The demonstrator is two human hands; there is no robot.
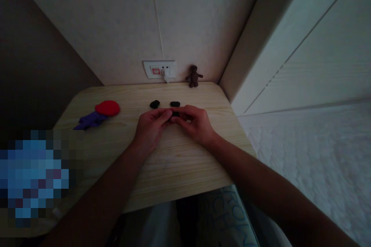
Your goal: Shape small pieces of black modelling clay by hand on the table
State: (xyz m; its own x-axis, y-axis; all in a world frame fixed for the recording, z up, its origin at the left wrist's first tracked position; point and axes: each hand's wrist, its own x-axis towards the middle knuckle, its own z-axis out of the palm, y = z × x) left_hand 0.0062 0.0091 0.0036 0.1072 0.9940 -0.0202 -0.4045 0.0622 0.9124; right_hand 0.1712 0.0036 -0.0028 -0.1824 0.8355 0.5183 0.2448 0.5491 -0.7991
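"Taking the wall socket (159, 69) as my landmark, where is the piece being handled?"

"I have the small black piece (175, 114) on the near side of the socket and slightly to its right, between the two hands, over the bench (176, 158)."

"And the grip on each side?"

"My left hand (150, 125) is closed on it, thumb and fingers drawn together at its left end. My right hand (198, 122) pinches it from the other side. The fingers cover much of the piece, so I can't tell you its full shape."

"Anything else black there?"

"Two more, lying on the bench between the socket and the hands. The lumpy black blob (154, 104) is nearer to me than the socket, about in line with it. The oblong black blob (175, 104) is also on the near side, a bit to the socket's right, just beyond the fingers."

"What about colours?"

"Left of the socket and nearer to me, I see a flat red oval (108, 108) touching a crumpled purple piece (92, 120). Just right of the socket, a small brown figure (194, 76) is upright by the wall, arms out."

"Is the socket in use?"

"A white plug (165, 74) sits in it. Well to the left of the socket and closer to me, a blurred blue patch (31, 173) is too blocky for me to make out."
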